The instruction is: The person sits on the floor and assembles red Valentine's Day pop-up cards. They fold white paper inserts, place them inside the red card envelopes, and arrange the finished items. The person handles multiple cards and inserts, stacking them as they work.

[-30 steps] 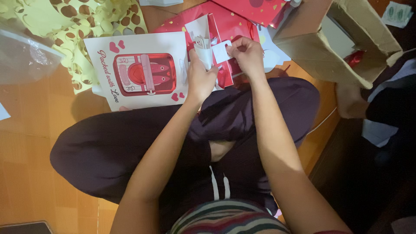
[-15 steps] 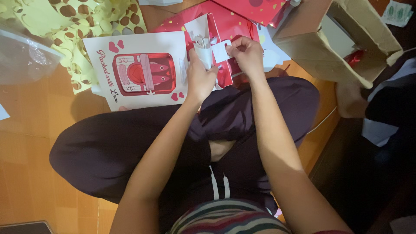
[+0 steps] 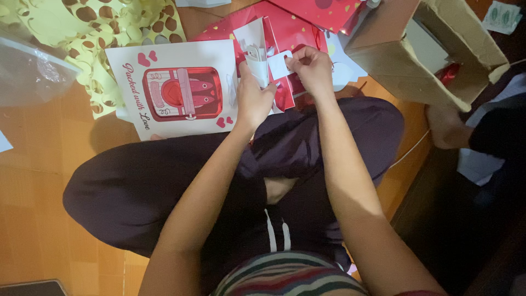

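A clear plastic bag (image 3: 30, 71) lies at the far left on the wooden floor (image 3: 38, 181). Beside it, yellow paper sheets with heart-shaped cut-outs (image 3: 104, 33) spread along the top edge. Next to the right lies a white printed card (image 3: 175, 90) bearing a red tin picture and small hearts; its lower edge meets the person's dark trouser leg (image 3: 137, 192).

The left hand (image 3: 252, 101) is raised just right of that card, fingers closed around a small bunch of white paper pieces (image 3: 255, 57), held upright above the knee. Directly beside it, the right hand (image 3: 312, 68) pinches a small white paper tab (image 3: 279, 64) between thumb and forefinger; the tab touches the bunch held in the left hand. Both hands work over a red paper bag with gold flecks (image 3: 290, 33) lying flat on the floor behind them.

Further right, an open brown cardboard box (image 3: 394, 60) lies on its side, something red visible inside. At the far right, another person's bare foot (image 3: 446, 126) rests near the box, in shadow.
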